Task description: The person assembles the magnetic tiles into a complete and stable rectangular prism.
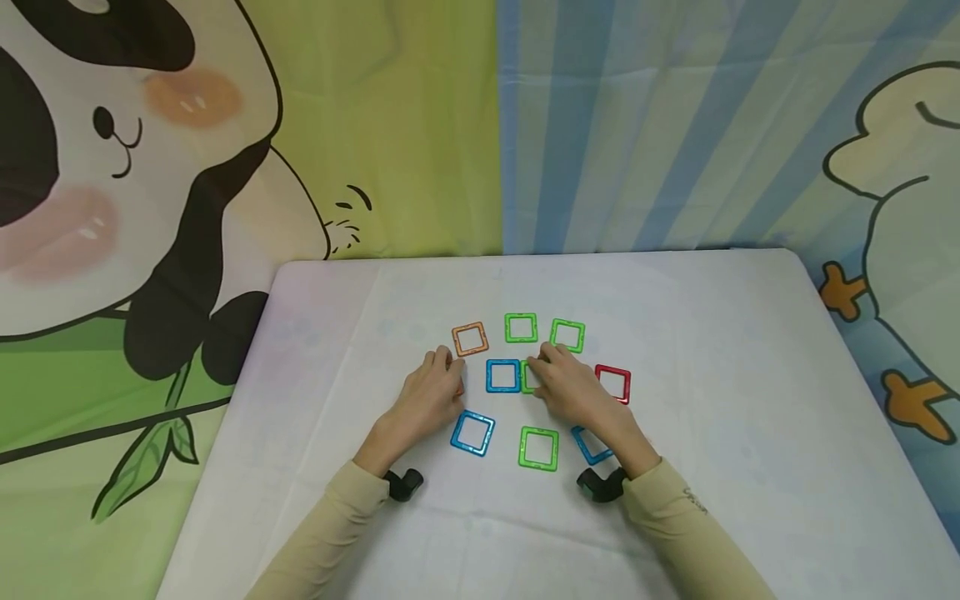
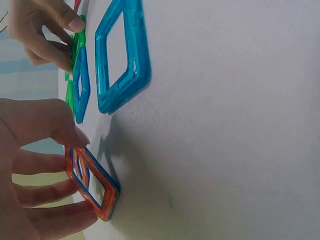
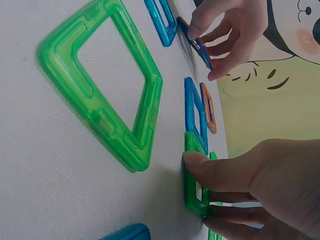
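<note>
My left hand (image 1: 431, 387) grips an orange square magnetic tile frame (image 2: 111, 200) by its edges, thumb on one side and fingers on the other. Blue shows along that frame's edges, and the frame stands tilted over the table. With the thumb and fingers of my right hand (image 1: 573, 387) I pinch a green square frame (image 3: 190, 192). This green frame lies edge to edge with a blue square frame (image 1: 503, 389), between the two hands. In the head view my right fingers hide part of the green one.
Around the hands lie an orange frame (image 1: 473, 352), green frames (image 1: 521, 340) at the back, a red frame (image 1: 627, 387) by my right wrist, and a blue frame (image 1: 469, 450) and a green frame (image 1: 538, 467) in front. My right forearm partly covers another blue frame (image 1: 585, 448).
</note>
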Demonstrator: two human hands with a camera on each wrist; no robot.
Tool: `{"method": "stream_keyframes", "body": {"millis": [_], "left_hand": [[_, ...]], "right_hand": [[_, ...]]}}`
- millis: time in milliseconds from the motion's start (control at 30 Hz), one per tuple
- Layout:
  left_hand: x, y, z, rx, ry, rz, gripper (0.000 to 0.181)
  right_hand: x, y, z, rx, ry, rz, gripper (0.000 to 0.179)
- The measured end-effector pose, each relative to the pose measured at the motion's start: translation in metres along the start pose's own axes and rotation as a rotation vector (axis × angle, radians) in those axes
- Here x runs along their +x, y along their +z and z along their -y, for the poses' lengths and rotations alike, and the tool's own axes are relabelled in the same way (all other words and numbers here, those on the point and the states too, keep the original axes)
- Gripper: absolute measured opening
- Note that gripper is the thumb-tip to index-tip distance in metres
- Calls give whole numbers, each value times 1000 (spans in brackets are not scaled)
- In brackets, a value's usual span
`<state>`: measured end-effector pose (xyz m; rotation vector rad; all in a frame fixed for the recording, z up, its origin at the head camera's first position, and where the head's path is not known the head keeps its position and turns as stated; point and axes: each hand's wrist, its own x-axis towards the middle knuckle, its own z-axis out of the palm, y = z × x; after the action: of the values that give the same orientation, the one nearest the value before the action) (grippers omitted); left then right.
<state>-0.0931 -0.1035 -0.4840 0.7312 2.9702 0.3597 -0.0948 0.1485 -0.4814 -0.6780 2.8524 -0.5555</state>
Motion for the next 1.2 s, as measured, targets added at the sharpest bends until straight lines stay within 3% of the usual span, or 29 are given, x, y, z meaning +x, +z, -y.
{"method": "stream_keyframes", "body": {"millis": [133,467,733,1200], "left_hand": [[0,-1,0,-76,-14,17,53],[0,-4,2,-266,-55,48,60],[4,-3,4,-393,-42,14,64],[11,5,6,-550,-62,10,63]], "right_hand": [[-1,-1,0,5,10,2,51],[0,0,2,-14,9,10,51],[0,-1,2,-16,10,8,51],[1,-1,2,-36,4,12,51]]}}
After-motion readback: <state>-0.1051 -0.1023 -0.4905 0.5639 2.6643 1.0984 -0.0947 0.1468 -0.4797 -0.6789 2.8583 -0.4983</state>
